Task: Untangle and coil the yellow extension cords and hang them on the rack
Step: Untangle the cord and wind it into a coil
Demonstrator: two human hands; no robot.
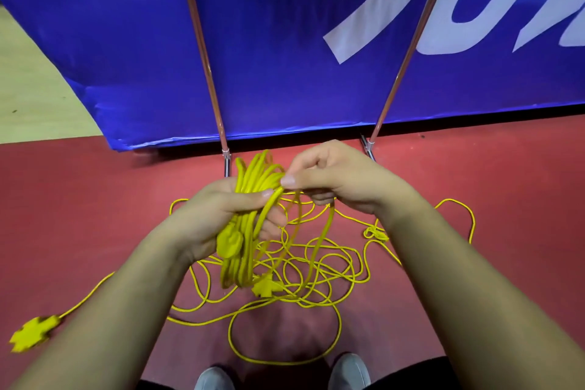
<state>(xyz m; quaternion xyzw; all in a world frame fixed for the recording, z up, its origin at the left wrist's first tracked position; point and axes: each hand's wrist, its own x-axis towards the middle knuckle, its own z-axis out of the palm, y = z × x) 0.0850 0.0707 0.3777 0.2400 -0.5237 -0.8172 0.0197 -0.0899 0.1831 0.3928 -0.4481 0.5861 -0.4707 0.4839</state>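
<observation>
Left hand (218,215) clutches the half-made coil (253,177); right hand (338,177) pinches another loop (327,225). Coiling stage; next, likely pull slack from the floor tangle (316,275).

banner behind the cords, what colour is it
Blue with large white letters; the banner shows in the head view.

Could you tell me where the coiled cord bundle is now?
In the head view, the coiled bundle sits at centre, gripped in the left hand, above the tangled cord on the red floor; the right hand pinches one strand.
</observation>
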